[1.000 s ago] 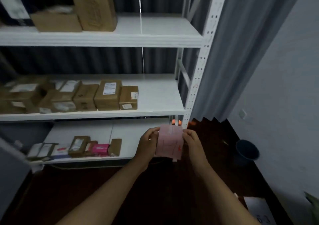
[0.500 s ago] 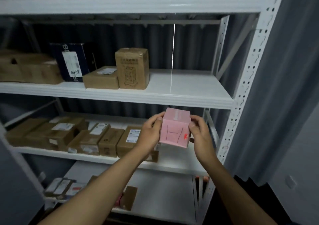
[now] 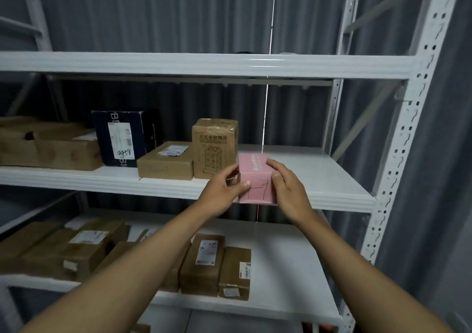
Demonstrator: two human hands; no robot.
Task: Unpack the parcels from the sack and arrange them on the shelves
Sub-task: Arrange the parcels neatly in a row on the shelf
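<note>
Pink cardboard, a small parcel (image 3: pixel 256 179), sits pinched between both hands at the front lip of the middle shelf (image 3: pixel 332 179). The left hand (image 3: pixel 222 192) curls its thumb and fingers against the parcel's left face; the right hand (image 3: pixel 286 189) wraps over its right edge and top, fingers bent round it. Whether the parcel's base already rests on the shelf or hangs just above the lip I cannot tell, since its lower edge overlaps the shelf front.

Just beyond the left hand's knuckles stands a tall brown box (image 3: pixel 215 148), with a flat brown box (image 3: pixel 166 164) further out on that side. The risk, as I judge it, lies there: sliding the parcel in at an angle could knock the tall box, which looks narrow enough to tip back. Letting go too early is the other hazard, as a parcel left half over the lip would likely drop to the lower shelf (image 3: pixel 293 268) beneath the wrists. Beyond the right hand the shelf lies bare, so drifting that way looks safer.
</note>
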